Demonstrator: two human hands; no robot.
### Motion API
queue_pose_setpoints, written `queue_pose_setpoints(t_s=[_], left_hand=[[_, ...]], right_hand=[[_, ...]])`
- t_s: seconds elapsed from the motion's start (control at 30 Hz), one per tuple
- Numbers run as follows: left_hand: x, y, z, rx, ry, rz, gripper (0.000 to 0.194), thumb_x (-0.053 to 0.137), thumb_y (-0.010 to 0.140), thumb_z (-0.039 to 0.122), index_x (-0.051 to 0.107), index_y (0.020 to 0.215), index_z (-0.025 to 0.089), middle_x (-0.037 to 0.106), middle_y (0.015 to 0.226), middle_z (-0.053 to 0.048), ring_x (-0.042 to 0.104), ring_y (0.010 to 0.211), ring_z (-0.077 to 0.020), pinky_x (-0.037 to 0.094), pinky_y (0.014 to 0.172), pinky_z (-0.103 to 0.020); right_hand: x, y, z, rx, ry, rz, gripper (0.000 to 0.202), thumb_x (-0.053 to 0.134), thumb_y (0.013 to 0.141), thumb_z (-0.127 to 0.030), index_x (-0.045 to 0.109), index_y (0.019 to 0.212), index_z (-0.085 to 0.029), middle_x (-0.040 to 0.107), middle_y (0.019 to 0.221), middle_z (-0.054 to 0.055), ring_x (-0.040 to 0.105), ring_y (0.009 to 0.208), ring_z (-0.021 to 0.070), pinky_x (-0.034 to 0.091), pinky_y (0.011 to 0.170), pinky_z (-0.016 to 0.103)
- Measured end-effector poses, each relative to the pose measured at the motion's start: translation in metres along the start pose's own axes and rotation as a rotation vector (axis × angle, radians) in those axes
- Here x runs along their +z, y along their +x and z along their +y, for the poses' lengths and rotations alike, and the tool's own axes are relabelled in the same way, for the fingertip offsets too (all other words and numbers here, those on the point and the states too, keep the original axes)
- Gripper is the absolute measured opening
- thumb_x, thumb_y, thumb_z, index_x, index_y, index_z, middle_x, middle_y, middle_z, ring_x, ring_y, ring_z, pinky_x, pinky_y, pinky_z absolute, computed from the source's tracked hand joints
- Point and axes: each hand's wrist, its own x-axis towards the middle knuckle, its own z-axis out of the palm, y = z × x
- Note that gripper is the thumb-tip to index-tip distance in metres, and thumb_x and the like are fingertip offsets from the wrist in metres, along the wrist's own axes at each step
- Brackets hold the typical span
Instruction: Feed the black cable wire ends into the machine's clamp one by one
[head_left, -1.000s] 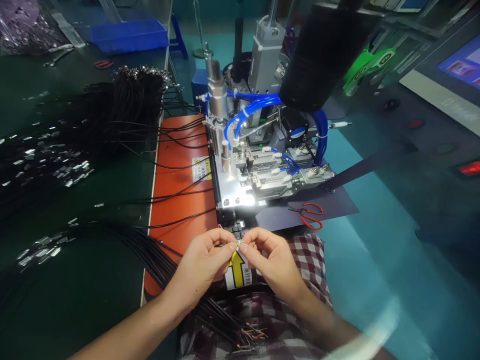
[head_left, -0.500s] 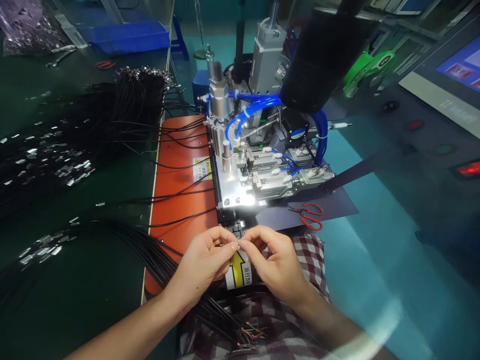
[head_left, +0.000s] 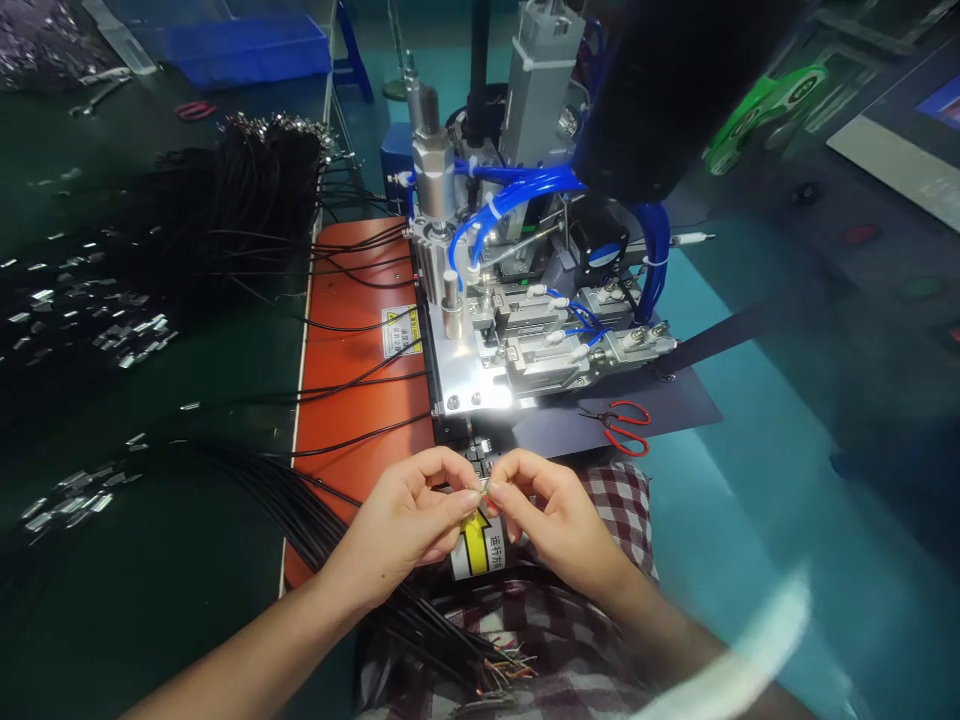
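My left hand (head_left: 416, 515) and my right hand (head_left: 551, 515) meet fingertip to fingertip in front of the machine, each closed in a pinch. Thin coloured wires (head_left: 486, 492), greenish and red, show between the fingertips; most of their length is hidden by the fingers. Just below is a white label with a yellow arrow (head_left: 477, 550). A bundle of black cables (head_left: 427, 625) passes under my left forearm, its stripped ends with coloured wires (head_left: 506, 668) lying over the checked cloth on my lap.
The metal machine (head_left: 517, 340) with blue air hoses stands ahead. Several cables cross its orange plate (head_left: 360, 370). Red-handled scissors (head_left: 626, 428) lie on the dark base plate at right. Piles of black cables (head_left: 255, 200) with metal ends cover the left table. A blue bin (head_left: 247, 50) stands behind.
Coloured wires now show between my fingertips, and my hands have parted very slightly. The view has shifted a little; the scissors and the cable bundle stay in place.
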Motion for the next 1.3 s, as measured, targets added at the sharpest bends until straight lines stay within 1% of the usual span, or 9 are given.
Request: queue_pose_setpoints(t_s=[0.07, 0.1, 0.17, 0.23, 0.33, 0.5, 0.63, 1.03, 1.3], left_hand=[[0.000, -0.001, 0.003, 0.026, 0.130, 0.031, 0.013, 0.056, 0.084, 0.032, 0.053, 0.087, 0.019, 0.042, 0.054, 0.007, 0.033, 0.040, -0.0048, 0.024, 0.038, -0.017], [-0.001, 0.000, 0.004, 0.081, 0.241, 0.087, 0.012, 0.055, 0.084, 0.031, 0.054, 0.090, 0.020, 0.047, 0.060, 0.005, 0.040, 0.045, -0.0070, 0.029, 0.041, -0.018], [-0.002, 0.002, 0.005, 0.264, 0.530, 0.212, 0.009, 0.053, 0.085, 0.025, 0.057, 0.092, 0.021, 0.054, 0.075, 0.000, 0.052, 0.063, -0.0125, 0.041, 0.053, -0.021], [-0.006, 0.007, 0.004, 0.455, 0.796, 0.287, 0.012, 0.049, 0.086, 0.019, 0.059, 0.090, 0.021, 0.054, 0.083, -0.003, 0.054, 0.076, -0.0157, 0.045, 0.067, -0.025], [-0.012, 0.015, -0.001, 0.585, 0.970, 0.278, 0.019, 0.043, 0.089, 0.014, 0.061, 0.093, 0.020, 0.052, 0.085, -0.004, 0.055, 0.080, -0.0153, 0.045, 0.072, -0.025], [-0.019, 0.021, -0.006, 0.588, 1.065, 0.222, 0.024, 0.042, 0.090, 0.014, 0.061, 0.104, 0.019, 0.054, 0.092, -0.005, 0.056, 0.083, -0.0156, 0.046, 0.072, -0.024], [-0.020, 0.021, -0.007, 0.584, 1.162, 0.198, 0.030, 0.041, 0.087, 0.009, 0.061, 0.108, 0.020, 0.052, 0.086, -0.004, 0.055, 0.076, -0.0152, 0.046, 0.066, -0.025], [-0.020, 0.025, -0.011, 0.702, 1.288, 0.219, 0.032, 0.040, 0.087, 0.010, 0.060, 0.111, 0.016, 0.049, 0.081, -0.003, 0.053, 0.071, -0.0152, 0.047, 0.060, -0.025], [-0.020, 0.025, -0.012, 0.721, 1.326, 0.234, 0.032, 0.039, 0.087, 0.009, 0.061, 0.110, 0.013, 0.049, 0.082, -0.004, 0.053, 0.070, -0.0156, 0.047, 0.059, -0.026]], right_hand=[[-0.004, 0.002, 0.000, 0.032, 0.032, 0.002, 0.017, 0.055, 0.085, -0.028, 0.053, 0.072, -0.017, 0.055, 0.063, -0.003, 0.046, 0.049, 0.0083, 0.037, 0.049, 0.021], [-0.006, 0.005, 0.000, 0.041, 0.039, 0.013, 0.017, 0.055, 0.085, -0.029, 0.053, 0.072, -0.018, 0.056, 0.064, -0.003, 0.046, 0.049, 0.0083, 0.037, 0.048, 0.021], [-0.012, 0.012, 0.002, 0.043, 0.033, 0.038, 0.018, 0.056, 0.084, -0.031, 0.053, 0.072, -0.018, 0.056, 0.064, -0.002, 0.046, 0.048, 0.0085, 0.037, 0.046, 0.021], [-0.017, 0.021, 0.005, 0.045, 0.014, 0.041, 0.018, 0.057, 0.083, -0.031, 0.054, 0.072, -0.017, 0.056, 0.062, -0.002, 0.045, 0.047, 0.0085, 0.035, 0.044, 0.021], [-0.023, 0.032, 0.012, 0.070, 0.012, 0.027, 0.018, 0.058, 0.082, -0.032, 0.055, 0.072, -0.017, 0.057, 0.062, -0.002, 0.044, 0.044, 0.0072, 0.034, 0.042, 0.021], [-0.026, 0.039, 0.018, 0.092, 0.030, 0.008, 0.017, 0.059, 0.081, -0.031, 0.055, 0.073, -0.016, 0.057, 0.062, -0.003, 0.043, 0.043, 0.0056, 0.032, 0.042, 0.019], [-0.027, 0.041, 0.021, 0.089, 0.029, -0.011, 0.017, 0.057, 0.082, -0.030, 0.055, 0.074, -0.016, 0.057, 0.062, -0.003, 0.045, 0.044, 0.0060, 0.034, 0.043, 0.019], [-0.029, 0.041, 0.024, 0.043, -0.027, -0.017, 0.015, 0.054, 0.085, -0.029, 0.054, 0.077, -0.016, 0.056, 0.066, -0.002, 0.048, 0.049, 0.0073, 0.038, 0.047, 0.021], [-0.028, 0.040, 0.027, 0.020, -0.026, 0.002, 0.014, 0.053, 0.086, -0.028, 0.053, 0.077, -0.017, 0.056, 0.066, -0.003, 0.048, 0.049, 0.0074, 0.038, 0.047, 0.021]])
